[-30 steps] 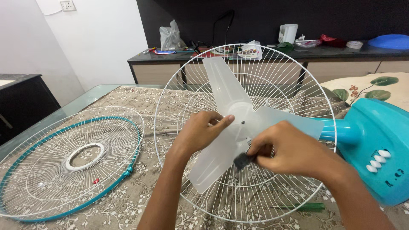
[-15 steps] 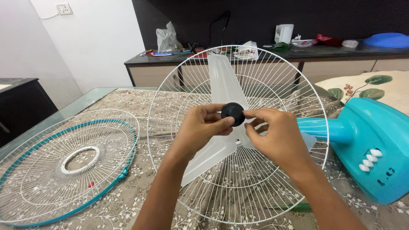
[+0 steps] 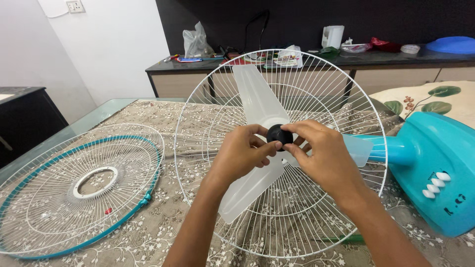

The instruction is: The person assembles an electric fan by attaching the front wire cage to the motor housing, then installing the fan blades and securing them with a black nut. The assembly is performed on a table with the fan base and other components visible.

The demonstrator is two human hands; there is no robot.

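My left hand and right hand both pinch the black blade cap at the fan blade hub. I should keep it straight and turn gently.

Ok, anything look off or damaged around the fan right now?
Nothing looks broken. The fan lies on its side on the table, rear guard upright, and the front guard lies flat to the left. Both hands' fingers pinch a black cap at the blade hub.
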